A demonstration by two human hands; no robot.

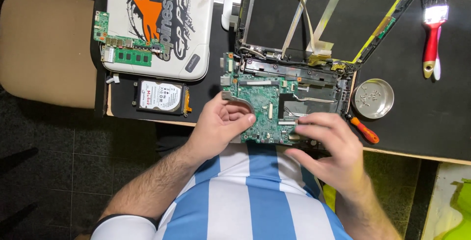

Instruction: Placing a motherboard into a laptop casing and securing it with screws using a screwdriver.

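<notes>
Both hands on the green motherboard of an opened laptop.

Left hand (221, 122) grips the motherboard (260, 110) at its left edge; right hand (328, 144) pinches its right near corner. Right of the motherboard: orange screwdriver (365, 131), round metal dish (374, 98). Left: hard drive (160, 96). Beyond: screen frame (324, 14) on the dark surface (422, 117).

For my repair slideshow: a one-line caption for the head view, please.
Both hands, left hand and right hand, grip a green motherboard in an opened laptop.
</notes>
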